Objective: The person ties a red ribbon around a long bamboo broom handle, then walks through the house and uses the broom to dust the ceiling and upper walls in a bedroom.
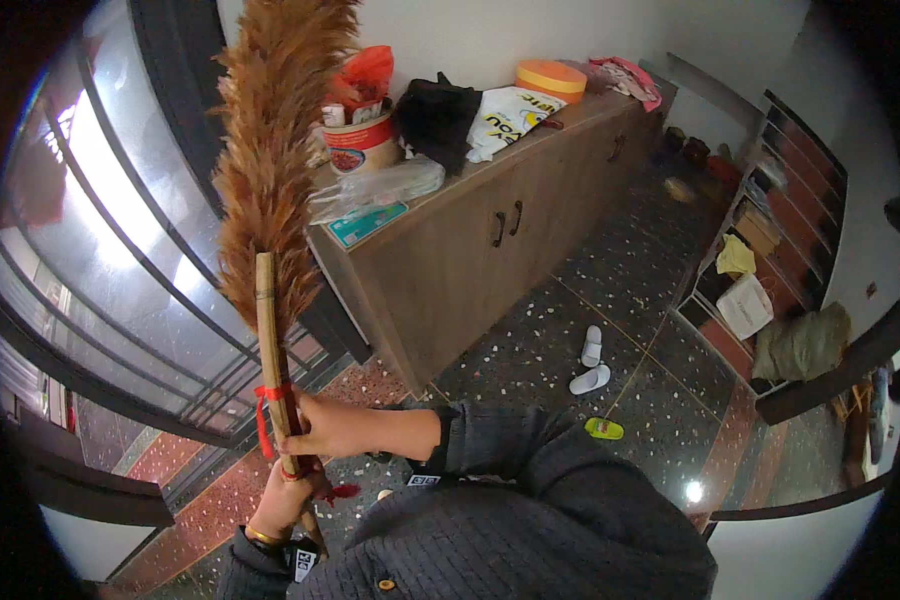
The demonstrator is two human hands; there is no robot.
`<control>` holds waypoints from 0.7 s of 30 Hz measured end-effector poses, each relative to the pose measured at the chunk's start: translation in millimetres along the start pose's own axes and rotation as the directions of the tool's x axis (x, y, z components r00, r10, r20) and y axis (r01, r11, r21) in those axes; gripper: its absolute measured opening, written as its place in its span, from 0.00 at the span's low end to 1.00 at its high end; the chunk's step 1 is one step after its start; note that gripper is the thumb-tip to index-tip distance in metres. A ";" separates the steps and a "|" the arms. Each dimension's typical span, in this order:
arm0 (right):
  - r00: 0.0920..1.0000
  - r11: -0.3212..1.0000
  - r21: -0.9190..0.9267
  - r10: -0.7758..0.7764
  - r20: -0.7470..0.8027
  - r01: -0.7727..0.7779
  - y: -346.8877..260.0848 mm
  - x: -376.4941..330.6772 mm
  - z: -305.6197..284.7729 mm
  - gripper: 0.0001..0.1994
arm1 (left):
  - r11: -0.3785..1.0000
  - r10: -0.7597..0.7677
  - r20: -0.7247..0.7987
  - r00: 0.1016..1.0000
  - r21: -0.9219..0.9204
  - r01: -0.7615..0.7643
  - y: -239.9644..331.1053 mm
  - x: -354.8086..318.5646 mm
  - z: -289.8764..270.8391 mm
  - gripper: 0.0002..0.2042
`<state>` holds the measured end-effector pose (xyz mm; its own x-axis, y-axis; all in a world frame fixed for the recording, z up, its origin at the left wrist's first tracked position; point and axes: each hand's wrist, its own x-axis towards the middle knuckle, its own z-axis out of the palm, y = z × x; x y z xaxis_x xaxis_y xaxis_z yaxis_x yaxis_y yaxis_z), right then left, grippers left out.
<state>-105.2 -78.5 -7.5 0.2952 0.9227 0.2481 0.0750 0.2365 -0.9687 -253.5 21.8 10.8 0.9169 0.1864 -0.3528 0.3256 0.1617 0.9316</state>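
Where speckled floor (560, 340) meets wooden cabinet (450, 260), glass window (120, 250)

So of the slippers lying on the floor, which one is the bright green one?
The green slipper lies alone, closest to the person's dark sleeve. The two white slippers sit together farther off, toward the wooden cabinet.

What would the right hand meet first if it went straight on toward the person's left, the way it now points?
Likely the window glass. The right hand is shut on the feather duster handle, and nothing else shows in that line, though depth is unclear.
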 end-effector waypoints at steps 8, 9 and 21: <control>0.932 0.995 -0.061 0.093 0.350 -0.077 -9.1 -14.7 -17.6 0.22 | 0.996 -0.069 0.173 0.983 -0.040 0.077 -2.3 -5.1 12.3 0.09; 0.896 0.990 -0.030 0.135 0.422 -0.135 -10.9 -18.8 -20.7 0.21 | 0.993 -0.077 0.205 0.976 -0.068 0.093 -2.2 -6.9 14.0 0.09; 0.964 0.978 -0.077 0.205 0.166 -0.195 9.9 -79.5 -0.2 0.12 | 0.988 -0.099 0.368 0.924 -0.070 0.134 -9.9 -32.2 34.1 0.09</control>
<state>-127.8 -149.6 -36.8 0.1418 0.9891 0.0404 0.0890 0.0279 -0.9956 -278.4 -18.8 15.9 0.9003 -0.2006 -0.3863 0.4285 0.2529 0.8674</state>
